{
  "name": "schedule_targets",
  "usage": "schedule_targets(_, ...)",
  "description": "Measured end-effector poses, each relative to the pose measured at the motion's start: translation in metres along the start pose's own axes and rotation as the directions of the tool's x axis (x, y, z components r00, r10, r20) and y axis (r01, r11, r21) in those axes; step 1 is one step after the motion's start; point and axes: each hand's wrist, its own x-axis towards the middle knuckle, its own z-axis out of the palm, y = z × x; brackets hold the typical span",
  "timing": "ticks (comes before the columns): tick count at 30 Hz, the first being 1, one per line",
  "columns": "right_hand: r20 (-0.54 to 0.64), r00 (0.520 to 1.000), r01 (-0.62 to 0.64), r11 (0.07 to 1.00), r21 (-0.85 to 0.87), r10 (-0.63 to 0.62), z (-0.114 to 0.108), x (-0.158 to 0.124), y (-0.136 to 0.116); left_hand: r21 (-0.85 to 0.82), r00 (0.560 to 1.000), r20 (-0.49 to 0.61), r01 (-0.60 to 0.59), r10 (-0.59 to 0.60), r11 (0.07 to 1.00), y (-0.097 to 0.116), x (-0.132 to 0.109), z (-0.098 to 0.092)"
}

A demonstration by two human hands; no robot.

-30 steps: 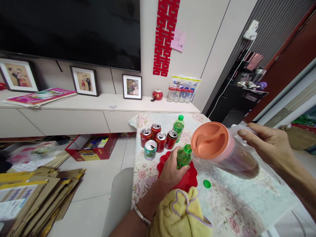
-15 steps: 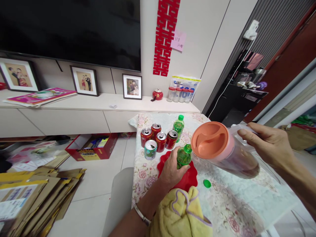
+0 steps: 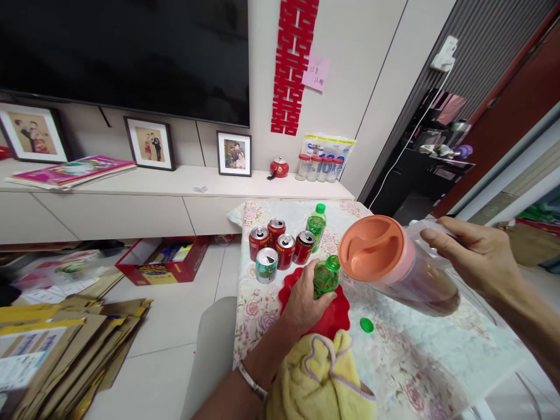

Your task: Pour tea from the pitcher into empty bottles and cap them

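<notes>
My left hand (image 3: 305, 300) is wrapped round an uncapped green plastic bottle (image 3: 326, 279), which stands over a red scalloped plate (image 3: 342, 315). By its handle, my right hand (image 3: 470, 242) grips a clear pitcher (image 3: 420, 289) with an orange lid (image 3: 373, 248). The pitcher is tipped toward the bottle, its lid close beside the bottle's mouth, and brownish liquid shows inside. Whether any liquid is flowing I cannot tell. A green cap (image 3: 366, 325) lies on the flowered tablecloth (image 3: 394, 350). A yellow towel (image 3: 319, 379) is bunched in front of the plate.
Several opened red cans (image 3: 286, 252) and a teal can (image 3: 266, 265) stand left of the plate. A capped green bottle (image 3: 316, 226) is behind it. Beyond is a white cabinet (image 3: 188, 181) with framed photos. Flattened cardboard (image 3: 83, 344) and a red box (image 3: 161, 259) sit on the floor.
</notes>
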Motion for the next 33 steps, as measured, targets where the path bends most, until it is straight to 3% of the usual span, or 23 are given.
schedule_targets(33, 0.002, 1.000, 0.004, 1.000, -0.018, -0.004, 0.0000, 0.0016, 0.0062, 0.004, 1.000, -0.016, -0.010, 0.010, 1.000, -0.0043, -0.0001, 0.0019)
